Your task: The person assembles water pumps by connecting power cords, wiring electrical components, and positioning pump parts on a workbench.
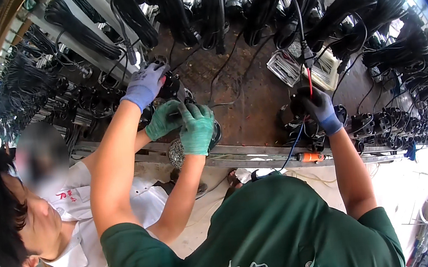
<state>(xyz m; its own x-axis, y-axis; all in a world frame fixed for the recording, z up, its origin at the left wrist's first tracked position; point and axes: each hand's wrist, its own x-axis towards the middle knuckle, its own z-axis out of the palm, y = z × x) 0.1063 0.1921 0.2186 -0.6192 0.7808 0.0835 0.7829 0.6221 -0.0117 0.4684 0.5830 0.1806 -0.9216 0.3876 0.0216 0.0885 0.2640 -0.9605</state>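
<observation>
Two of us are working at a brown bench (247, 115): our left hand (145, 83) is touching a black motor part (169, 88) leftward, our right hand (319, 104) is curling over a dark unit (288, 115) rightward, beside a red wire (309, 79); we cannot tell either grip. A co-worker's green-gloved hands (197, 127) are showing between.

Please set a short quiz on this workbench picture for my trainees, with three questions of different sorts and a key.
1. True or false: the co-worker beside the camera wearer has green gloves on.

2. Multiple choice: what colour is the bright wire just above the wearer's right hand?
A) yellow
B) red
C) green

3. Short answer: which of the wearer's hands is nearer the orange cylinder at the bench's near edge?

Key:
1. True.
2. B, red.
3. The right hand.
</observation>
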